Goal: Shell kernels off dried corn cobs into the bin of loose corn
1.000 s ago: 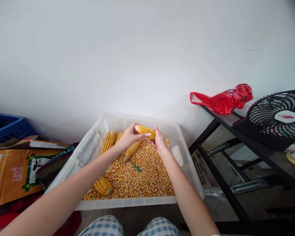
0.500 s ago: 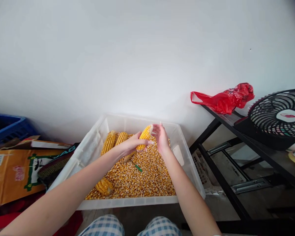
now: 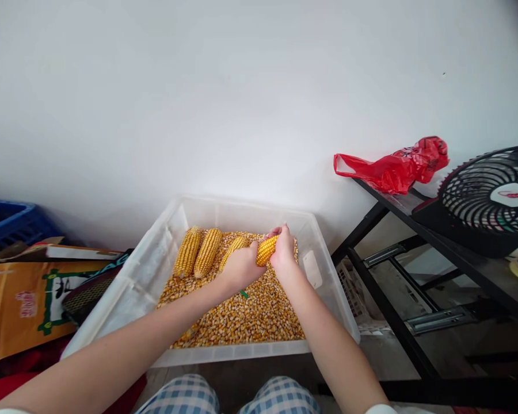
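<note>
An ear of corn point(image 3: 266, 250) is held between both my hands above the loose kernels. My left hand point(image 3: 244, 267) wraps its lower left end, while my right hand point(image 3: 284, 247) closes round the upper right end. Below lies a bed of yellow and pale corn kernels point(image 3: 250, 322) in a translucent plastic bin point(image 3: 242, 352). Two whole ears, a left corn ear point(image 3: 187, 253) and a neighbouring corn ear point(image 3: 208, 253), rest side by side at the bin's back left. Another corn ear point(image 3: 233, 248) lies partly hidden behind my left hand. A small green strip point(image 3: 244, 294) sits on the kernels.
To the right stands a black metal-framed table point(image 3: 414, 221) bearing a red plastic bag point(image 3: 392, 172) and a black fan point(image 3: 496, 195). On the left are a cardboard box point(image 3: 21, 305) and a blue crate point(image 3: 17, 224). A white wall point(image 3: 242, 103) rises behind the bin.
My right hand has closed onto the corn ear, having been open beside it. The ear has lowered, shifted slightly right and tilted flatter. My left arm now covers the front left ear.
</note>
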Demonstrator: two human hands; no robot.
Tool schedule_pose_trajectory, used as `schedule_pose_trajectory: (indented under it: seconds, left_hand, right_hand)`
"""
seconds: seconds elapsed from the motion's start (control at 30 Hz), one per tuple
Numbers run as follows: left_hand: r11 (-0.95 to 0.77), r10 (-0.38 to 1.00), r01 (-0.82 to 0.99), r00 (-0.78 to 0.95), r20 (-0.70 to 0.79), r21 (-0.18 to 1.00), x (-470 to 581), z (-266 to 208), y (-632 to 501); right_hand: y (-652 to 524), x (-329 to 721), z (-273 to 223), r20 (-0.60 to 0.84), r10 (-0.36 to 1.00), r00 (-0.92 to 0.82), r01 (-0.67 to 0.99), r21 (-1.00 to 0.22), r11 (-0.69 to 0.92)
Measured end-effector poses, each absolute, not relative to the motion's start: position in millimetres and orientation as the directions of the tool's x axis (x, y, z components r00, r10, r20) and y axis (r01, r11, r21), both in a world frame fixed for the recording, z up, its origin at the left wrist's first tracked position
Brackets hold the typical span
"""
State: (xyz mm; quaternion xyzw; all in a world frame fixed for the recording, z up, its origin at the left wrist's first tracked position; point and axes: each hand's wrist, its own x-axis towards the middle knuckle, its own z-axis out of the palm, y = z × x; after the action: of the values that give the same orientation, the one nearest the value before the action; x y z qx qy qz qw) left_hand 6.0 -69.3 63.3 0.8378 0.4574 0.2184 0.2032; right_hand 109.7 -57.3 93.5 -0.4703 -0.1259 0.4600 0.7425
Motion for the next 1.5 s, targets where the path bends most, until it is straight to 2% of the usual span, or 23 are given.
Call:
schedule_pose_trajectory:
  seconds: [0.07,0.23,0.43,0.63,0.73,0.8,0.9,1.0,1.2,1.27,1.37,1.43,1.5]
  left_hand:
    - [-0.516,0.849,0.677,0.484,0.211,0.525,7.9,63.4,-73.4]
    - [-0.518,0.82,0.494,0.518,0.242,0.699,6.3,64.5,-74.5]
    - [-0.462,0.795,0.283,0.553,0.25,0.841,6.5,58.7,-71.8]
    - [-0.36,0.755,0.124,0.621,0.21,0.925,9.1,58.3,-69.7]
    - [-0.171,0.754,0.14,0.655,0.038,0.975,8.4,62.1,-68.9]
    - [-0.021,0.73,0.155,0.678,-0.091,0.988,6.9,65.7,-68.1]
    - [0.121,0.666,0.128,0.725,-0.176,0.984,3.6,71.6,-66.7]
    - [0.162,0.648,0.097,0.741,-0.18,0.982,1.1,75.5,-66.5]
    - [0.121,0.702,0.102,0.695,-0.158,0.987,5.2,71.5,-67.5]
    - [0.146,0.702,0.09,0.693,-0.168,0.985,5.3,70.3,-66.9]
    - [0.266,0.588,0.043,0.784,-0.197,0.963,0.3,72.4,-64.5]
    - [0.345,0.506,0.002,0.842,-0.188,0.939,-4.9,76.5,-62.0]
    - [0.373,0.497,-0.036,0.851,-0.167,0.927,-9.2,81.7,-59.1]
  right_hand:
    - [-59.8,106.7,96.8,-0.225,0.8,0.555,-0.553,-0.819,0.153]
    - [-65.6,99.4,101.1,0.006,0.814,0.581,-0.399,-0.87,0.291]
    - [-67.9,96.3,98.9,0.11,0.818,0.565,-0.29,-0.901,0.322]
    - [-64.0,98.9,93.6,0.106,0.818,0.565,-0.309,-0.892,0.329]
    - [-59.7,105.0,91.4,0.02,0.847,0.531,-0.374,-0.891,0.256]
    - [-57.4,110.3,91.7,-0.062,0.896,0.44,-0.471,-0.865,0.171]
    - [-56.6,115.7,94.5,-0.137,0.946,0.295,-0.595,-0.801,0.069]
    - [-58.1,114.8,97.4,-0.191,0.943,0.271,-0.619,-0.785,0.019]
    - [-58.9,108.6,96.7,-0.25,0.898,0.361,-0.632,-0.774,0.038]
    - [-58.7,109.0,96.2,-0.253,0.896,0.365,-0.641,-0.767,0.044]
    - [-59.1,112.2,97.5,-0.22,0.936,0.275,-0.631,-0.776,0.003]
    - [-60.2,114.6,99.3,-0.161,0.967,0.198,-0.592,-0.806,-0.013]
    - [-61.7,115.9,101.2,-0.057,0.987,0.151,-0.545,-0.838,0.035]
